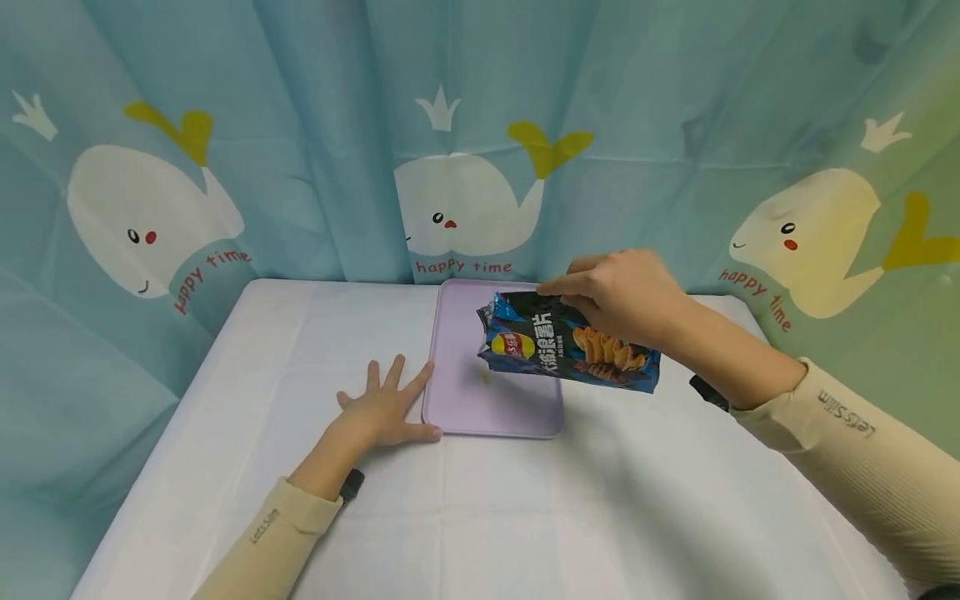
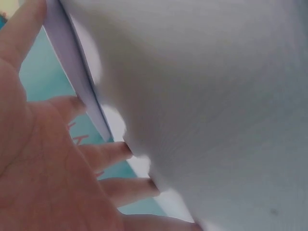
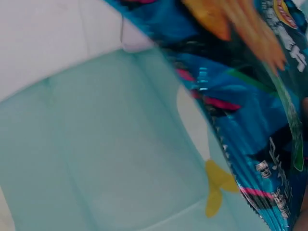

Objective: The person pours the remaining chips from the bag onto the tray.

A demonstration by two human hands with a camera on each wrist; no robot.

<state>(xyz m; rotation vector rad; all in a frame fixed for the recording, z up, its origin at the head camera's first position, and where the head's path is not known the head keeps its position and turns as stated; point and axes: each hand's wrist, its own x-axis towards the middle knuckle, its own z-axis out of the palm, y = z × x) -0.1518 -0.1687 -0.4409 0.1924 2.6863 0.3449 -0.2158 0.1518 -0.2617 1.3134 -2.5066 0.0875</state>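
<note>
My right hand (image 1: 626, 292) grips a blue and black bag of potato chips (image 1: 600, 354) along its upper side, holding it tipped on its side above the tray. The bag's torn end points left, over the lilac tray (image 1: 457, 400). A small yellowish crumb (image 1: 485, 377) shows on the tray below that end. My left hand (image 1: 386, 410) lies with fingers spread on the table, its thumb and a fingertip at the tray's left edge. In the right wrist view the bag (image 3: 221, 96) fills the upper right; most of the right hand is hidden there.
A white-covered table (image 1: 360, 525) lies under the tray. Behind it hangs a blue-green curtain (image 1: 315, 150) printed with white whales, close to the table's back edge. Dark wrist devices show on the left wrist (image 1: 351, 485) and right wrist (image 1: 708, 392).
</note>
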